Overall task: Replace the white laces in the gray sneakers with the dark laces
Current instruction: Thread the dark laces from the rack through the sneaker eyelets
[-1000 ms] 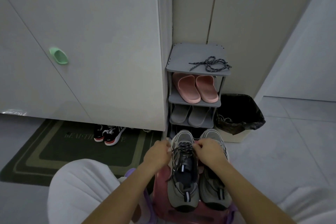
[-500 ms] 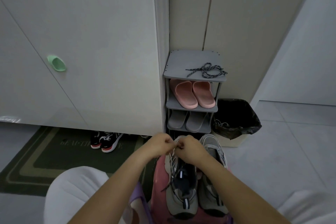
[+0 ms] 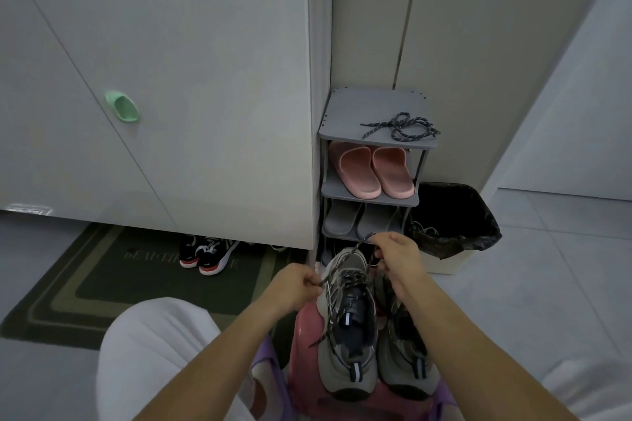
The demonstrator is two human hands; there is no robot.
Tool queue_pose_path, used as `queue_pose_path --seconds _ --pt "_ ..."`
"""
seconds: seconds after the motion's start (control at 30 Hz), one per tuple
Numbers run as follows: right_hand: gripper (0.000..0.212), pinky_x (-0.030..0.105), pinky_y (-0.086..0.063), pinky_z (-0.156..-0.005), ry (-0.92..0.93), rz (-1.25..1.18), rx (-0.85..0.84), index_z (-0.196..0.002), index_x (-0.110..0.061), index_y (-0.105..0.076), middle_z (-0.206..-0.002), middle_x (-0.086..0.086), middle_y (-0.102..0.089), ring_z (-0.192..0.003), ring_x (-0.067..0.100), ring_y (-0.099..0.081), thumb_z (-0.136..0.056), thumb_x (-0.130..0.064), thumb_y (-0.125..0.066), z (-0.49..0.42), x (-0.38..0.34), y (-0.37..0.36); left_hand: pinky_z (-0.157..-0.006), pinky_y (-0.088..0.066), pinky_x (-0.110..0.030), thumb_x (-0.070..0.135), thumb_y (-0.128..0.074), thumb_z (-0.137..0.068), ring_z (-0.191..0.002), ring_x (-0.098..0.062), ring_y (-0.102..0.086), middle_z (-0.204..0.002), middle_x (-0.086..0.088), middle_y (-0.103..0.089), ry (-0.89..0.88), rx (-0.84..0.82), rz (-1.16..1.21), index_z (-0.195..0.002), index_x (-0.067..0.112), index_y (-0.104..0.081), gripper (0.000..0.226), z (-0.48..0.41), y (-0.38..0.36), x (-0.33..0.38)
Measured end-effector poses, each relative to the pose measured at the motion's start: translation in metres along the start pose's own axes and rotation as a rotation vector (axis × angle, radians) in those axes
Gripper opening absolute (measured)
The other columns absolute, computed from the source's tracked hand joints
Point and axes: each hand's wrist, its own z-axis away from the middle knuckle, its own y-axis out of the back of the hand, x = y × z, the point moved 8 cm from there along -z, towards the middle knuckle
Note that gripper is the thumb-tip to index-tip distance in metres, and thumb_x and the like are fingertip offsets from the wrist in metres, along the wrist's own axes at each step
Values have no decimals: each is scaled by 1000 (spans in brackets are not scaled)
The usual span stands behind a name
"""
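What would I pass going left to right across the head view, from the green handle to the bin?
Green handle, black-and-red sneakers, left hand pinching the dark lace, right hand also gripping that lace, black-lined bin.

Faint pale lettering on the mat (image 3: pixel 102 287) seems to read "BEAUTI…" and ends in "E"; the shoes (image 3: pixel 208 255) hide its middle letters
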Motion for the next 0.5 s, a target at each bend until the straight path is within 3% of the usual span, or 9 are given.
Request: queue_pose_path --seconds 0.1,0.23,0.33,0.43,0.5 --pt "16 21 -30 -46 -4 -25 20 -72 -11 -60 -60 2 -46 -51 11 -37 -87 -9 -61 -5 3 3 -60 -40 -19 21 -63 -87 -67 -9 -55 -80 -2 -63 7 -23 -163 -88 10 -71 13 1 -5 -4" --pt "17 23 -34 -47 42 -14 -2 -70 -12 -60 -59 1 -48 -49 11 -38 -87 -9 -62 -5 1 -2 -68 -47 -28 19 -63 -86 -70 -15 -54 -78 -8 -59 68 -90 -278 -68 12 -61 20 2 -15 -13" --pt "5 15 -41 -47 94 97 -109 -85 -11 -66 -64 1 -55 -50 8 -45 -88 -9 -63 -1 -4 -18 -56 -47 -25 16 -60 -90 -56 -13 -54 -68 -6 -58 175 -22 96 -64 14 -51 28 2 -12 -18" --pt "26 19 -48 -64 178 431 -148 -112 -6 -64 -74 -2 -59 -65 11 -55 -87 -13 -64 -2 -4 -27 -50 -47 -21 14 -55 -95 -54 -10 -58 -68 -5 -64 261 55 562 -75 10 -53 20 7 -9 -15" --pt "20 24 -44 -72 301 728 -115 -104 -11 -65 -72 -6 -55 -76 15 -56 -87 -22 -62 3 -7 -26 -52 -47 -23 13 -53 -95 -57 -12 -59 -70 -7 -65 258 97 645 -75 9 -51 21 6 -8 -12"
